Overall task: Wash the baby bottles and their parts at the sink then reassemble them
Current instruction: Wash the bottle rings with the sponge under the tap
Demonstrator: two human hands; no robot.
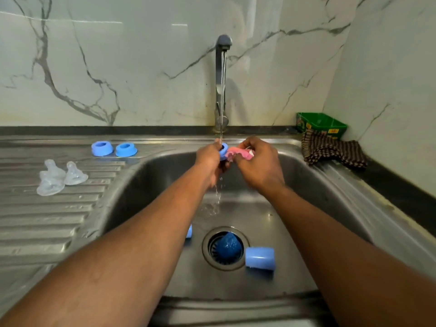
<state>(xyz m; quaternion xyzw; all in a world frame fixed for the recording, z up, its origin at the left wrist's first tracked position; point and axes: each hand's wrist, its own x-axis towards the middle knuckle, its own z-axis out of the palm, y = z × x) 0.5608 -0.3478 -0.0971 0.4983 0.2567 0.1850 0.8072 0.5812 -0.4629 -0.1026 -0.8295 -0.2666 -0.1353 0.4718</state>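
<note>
Blue plastic bottle collar ring, gripped in the left hand, meets a pink sponge pinched in the right hand under the running steel tap. Turning the ring would help the sponge reach every thread. Two washed rings and clear silicone teats wait on the drainboard; a blue cap lies beside the drain, crowding the basin.
</note>
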